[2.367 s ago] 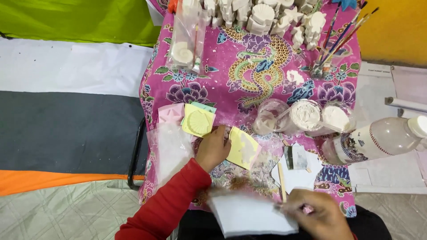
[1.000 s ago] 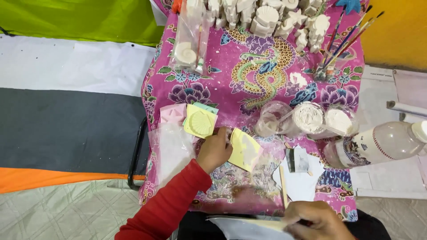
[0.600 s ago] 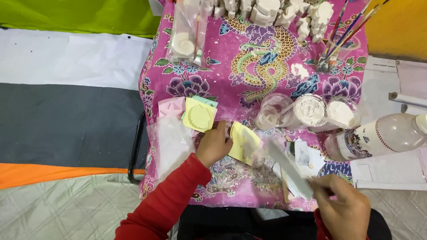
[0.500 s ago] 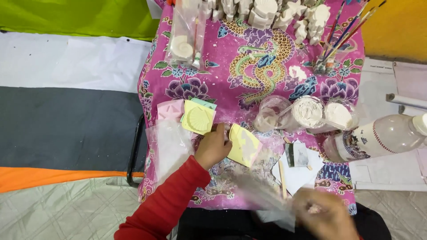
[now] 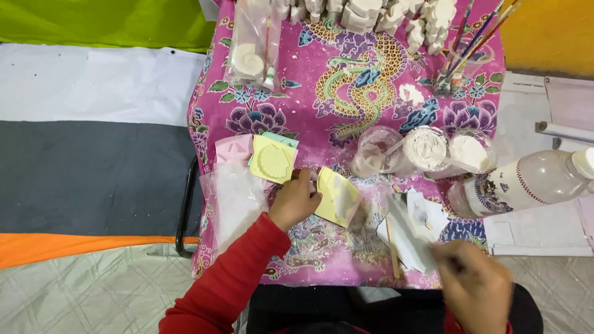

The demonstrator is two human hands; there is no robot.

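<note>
My left hand, in a red sleeve, grips the left edge of a tilted yellow square mould on the pink patterned tablecloth. My right hand is blurred at the lower right. It pinches a thin clear plastic sheet that lies over white papers beside a wooden stick. Left of my left hand lie a second yellow mould with a shell shape and a pink mould.
Behind the moulds stand a clear empty cup and two cups of white powder. A plastic bottle lies at the right. Brushes in a cup, white plaster figures and a bagged plaster piece fill the far edge. Clear bags lie at left.
My right hand lifted the clear sheet from my lap up over the table's right side, then came down towards the papers. My left hand stayed on the yellow mould.
</note>
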